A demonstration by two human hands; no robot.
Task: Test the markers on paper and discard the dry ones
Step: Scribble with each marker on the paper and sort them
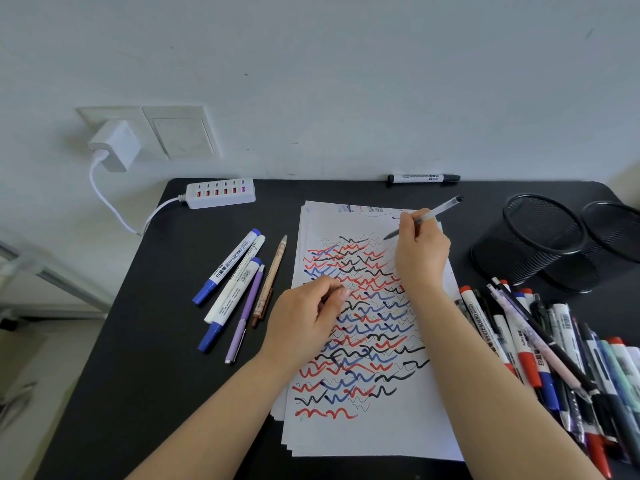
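My right hand (420,258) pinches a pen (424,218) low on its barrel, tip on the paper (367,431) at 1 o'clock. It looks light, stiff, slick. Left hand (304,323), fingers curled, rests on the sheet.

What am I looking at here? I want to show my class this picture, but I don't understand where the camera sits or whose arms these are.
There is no machine: the camera is worn on a person's head and looks down at their own two arms.

The right hand grips a thin clear pen, tip down on a stack of paper covered in red, blue and black squiggles. The left hand rests on the paper, fingers curled; whether it holds anything is unclear.

On the black table, five pens and markers lie left of the paper and a bigger pile right, near two black mesh pots.
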